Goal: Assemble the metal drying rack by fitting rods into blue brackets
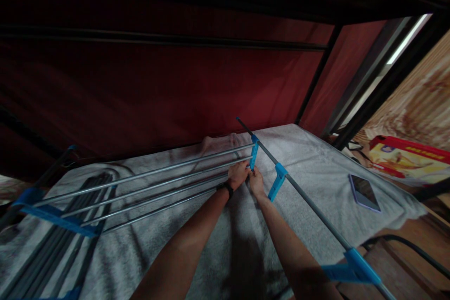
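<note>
We look out from a single camera on the person's head, facing forward and steeply down along the forearms (pixel 197 234), which begin close beneath us and lead to the left hand (pixel 239 172) and right hand (pixel 256 182) at middle distance. Our wide view slants across the grey cloth (pixel 312 168) to the red backdrop (pixel 197 89) on the far side, reaching from bundled rods (pixel 38 262) at near left to a phone (pixel 365 192) at right.

Rods (pixel 156 185): four, grey, side by side
Bracket (pixel 254 152): blue, on the pole, at upper rods' ends
Pole (pixel 316 209): grey, straight, slanting
</note>
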`<state>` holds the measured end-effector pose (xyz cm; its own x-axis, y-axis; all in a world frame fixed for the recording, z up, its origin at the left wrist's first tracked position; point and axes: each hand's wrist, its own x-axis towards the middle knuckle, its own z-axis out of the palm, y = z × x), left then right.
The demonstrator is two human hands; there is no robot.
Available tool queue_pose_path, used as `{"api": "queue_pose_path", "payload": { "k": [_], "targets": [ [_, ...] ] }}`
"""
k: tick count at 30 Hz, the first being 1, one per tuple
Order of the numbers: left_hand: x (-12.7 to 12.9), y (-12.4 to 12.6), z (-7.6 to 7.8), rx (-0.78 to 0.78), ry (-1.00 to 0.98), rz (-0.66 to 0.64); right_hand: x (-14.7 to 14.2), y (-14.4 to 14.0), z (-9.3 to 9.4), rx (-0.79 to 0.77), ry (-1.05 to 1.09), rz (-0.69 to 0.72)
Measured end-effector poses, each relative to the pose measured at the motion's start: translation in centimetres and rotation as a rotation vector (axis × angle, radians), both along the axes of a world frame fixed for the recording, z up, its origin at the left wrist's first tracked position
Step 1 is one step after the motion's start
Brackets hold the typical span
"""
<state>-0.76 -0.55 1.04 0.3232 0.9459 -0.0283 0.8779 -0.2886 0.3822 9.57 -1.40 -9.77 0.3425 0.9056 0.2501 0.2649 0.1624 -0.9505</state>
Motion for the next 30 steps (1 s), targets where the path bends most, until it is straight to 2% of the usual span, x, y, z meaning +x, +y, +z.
{"api": "queue_pose_path", "payload": {
  "k": [30],
  "targets": [
    [-0.23,0.52,-0.09,-0.015,0.016,-0.073,0.12,-0.33,0.37,-0.005,-0.035,0.010]
  ]
}}
